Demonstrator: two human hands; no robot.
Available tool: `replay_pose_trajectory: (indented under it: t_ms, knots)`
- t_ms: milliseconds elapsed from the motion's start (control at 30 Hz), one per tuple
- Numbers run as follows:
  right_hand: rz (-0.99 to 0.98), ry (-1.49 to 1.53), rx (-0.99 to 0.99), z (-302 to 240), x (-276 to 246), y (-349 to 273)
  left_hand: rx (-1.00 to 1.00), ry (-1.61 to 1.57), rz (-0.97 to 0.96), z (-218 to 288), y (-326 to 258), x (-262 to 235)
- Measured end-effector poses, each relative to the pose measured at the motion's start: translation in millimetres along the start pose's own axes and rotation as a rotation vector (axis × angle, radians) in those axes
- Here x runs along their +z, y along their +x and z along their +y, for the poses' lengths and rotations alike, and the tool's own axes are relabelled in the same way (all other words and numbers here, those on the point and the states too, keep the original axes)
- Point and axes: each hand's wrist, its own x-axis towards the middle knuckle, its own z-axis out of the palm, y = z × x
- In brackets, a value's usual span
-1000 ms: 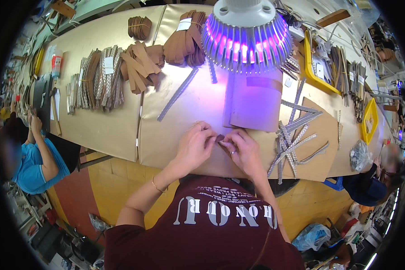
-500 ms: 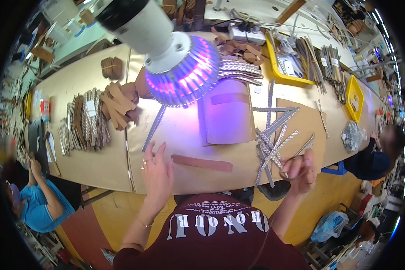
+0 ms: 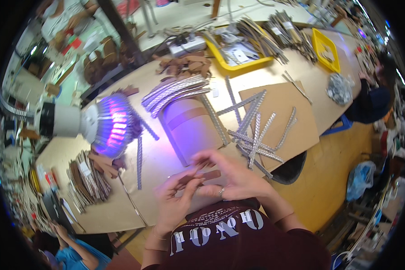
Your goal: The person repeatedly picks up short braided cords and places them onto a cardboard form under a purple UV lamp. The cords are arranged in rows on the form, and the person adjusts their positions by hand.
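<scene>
Both hands meet in front of me at the table's near edge. My left hand [image 3: 175,198] is closed in a pinch on a flat brown strip [image 3: 212,174], which sticks out to the right. My right hand [image 3: 231,177] has its fingers stretched out, slightly blurred, over and around the strip's free end. Its thumb reaches close to the left fingertips; whether they touch is unclear. Just beyond the hands stands a curved form [image 3: 191,128] with a brown band across it. Silver-grey braided strips [image 3: 256,146] lie loosely crossed to the right, partly on a brown board [image 3: 297,130].
A lit lamp [image 3: 114,123] hangs at the left. Below it lie bundled strips [image 3: 87,177]. Patterned strips [image 3: 173,92] rest on the form's far end. Brown scraps [image 3: 184,66], a power strip [image 3: 186,46] and yellow trays [image 3: 240,68] stand farther back. Other people work nearby.
The brown strip has left the table and is in my left hand. My right hand has come leftward from the braided strips to join it. The whole view has turned and shifted.
</scene>
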Motion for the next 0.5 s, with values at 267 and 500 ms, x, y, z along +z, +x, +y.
replay_pose_trajectory:
  t_ms: [267, 500]
  knots:
    - [0.228, -0.167, 0.095, 19.5, -22.4, 4.3, 0.110, -0.130, 0.432, -28.5, 25.4, 0.5]
    - [0.047, -0.423, 0.154, 32.6, -66.6, 59.2, -0.089, -0.523, 0.448, -63.4, 49.6, -17.1]
